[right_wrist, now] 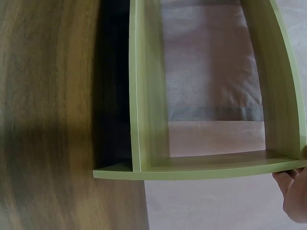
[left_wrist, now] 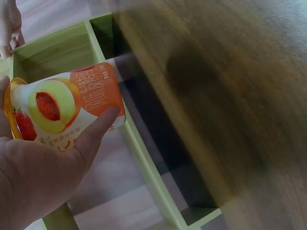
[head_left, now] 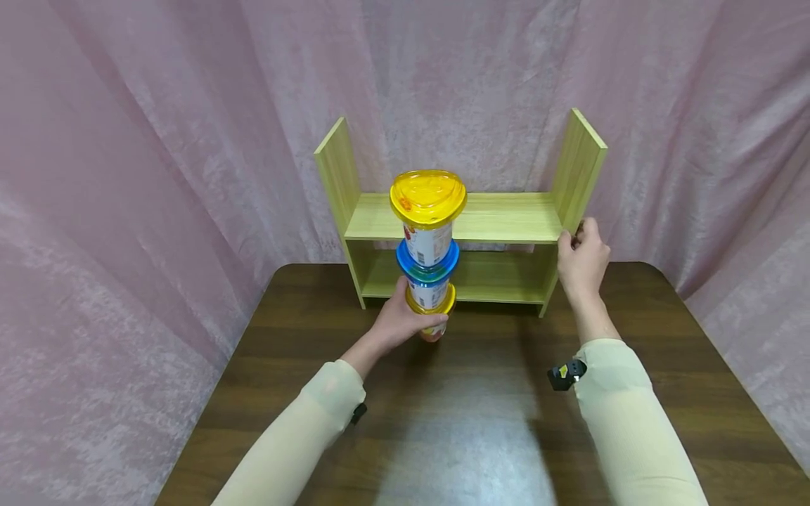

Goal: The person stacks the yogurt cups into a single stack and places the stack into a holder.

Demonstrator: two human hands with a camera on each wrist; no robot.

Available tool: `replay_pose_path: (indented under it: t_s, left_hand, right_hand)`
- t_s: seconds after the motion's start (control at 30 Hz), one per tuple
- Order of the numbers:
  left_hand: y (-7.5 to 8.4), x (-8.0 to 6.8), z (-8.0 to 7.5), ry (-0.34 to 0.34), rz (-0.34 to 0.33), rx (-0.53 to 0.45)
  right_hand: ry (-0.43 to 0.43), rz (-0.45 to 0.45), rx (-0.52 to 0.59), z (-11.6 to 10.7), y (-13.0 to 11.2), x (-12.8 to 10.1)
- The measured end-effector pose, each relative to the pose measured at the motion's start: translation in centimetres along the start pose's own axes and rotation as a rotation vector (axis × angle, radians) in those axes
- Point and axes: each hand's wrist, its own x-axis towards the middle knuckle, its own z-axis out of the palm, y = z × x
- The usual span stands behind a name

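Three stacked cups (head_left: 428, 246) are teetering above the counter's (head_left: 481, 422) far edge, gripped at the bottom cup (peach label) by the left hand (head_left: 405, 320), so the right hand (head_left: 582, 260), clasping the shelf's (head_left: 506, 218) right panel, is steadying it best by keeping the stack upright.

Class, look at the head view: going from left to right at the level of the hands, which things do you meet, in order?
Left side panel of the shelf → left hand → stack of cups → right hand, its grip on the shelf's right side panel.
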Motion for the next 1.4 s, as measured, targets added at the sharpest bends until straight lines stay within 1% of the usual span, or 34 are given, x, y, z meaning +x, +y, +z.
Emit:
replay_pose_path:
  t_s: [0.2,0.37,0.67,0.93,1.13,1.23,1.33,1.4]
  left_hand:
    - [0.9,0.5,-0.1,-0.020,0.011,-0.010]
    - [1.8,0.9,-0.2,-0.022,0.020,-0.005]
    - [3.1,1.7,-0.5,-0.019,0.002,0.036]
    - [4.3,2.2,-0.6,-0.031,-0.013,0.030]
    - [5.3,3.0,-0.6,-0.035,0.032,0.017]
    - [5.8,3.3,-0.7,-0.041,0.051,0.006]
    - [6.3,3.5,-0.8,-0.051,0.055,-0.011]
    - [6.6,3.6,-0.8,-0.054,0.044,-0.017]
  right_hand:
    - [-0.022,0.025,0.018,0.0,-0.2,0.1]
    - [-0.032,0.035,0.022,0.1,-0.3,0.1]
    - [-0.031,0.034,0.022,0.5,-0.4,0.0]
    - [-0.045,0.030,0.039,0.6,-0.4,-0.2]
    - [-0.043,0.025,0.032,0.6,-0.3,0.0]
    - [-0.029,0.021,0.038,0.6,-0.3,0.1]
    - [-0.025,0.016,0.036,0.5,-0.2,0.0]
    - [-0.024,0.015,0.029,0.5,-0.1,-0.1]
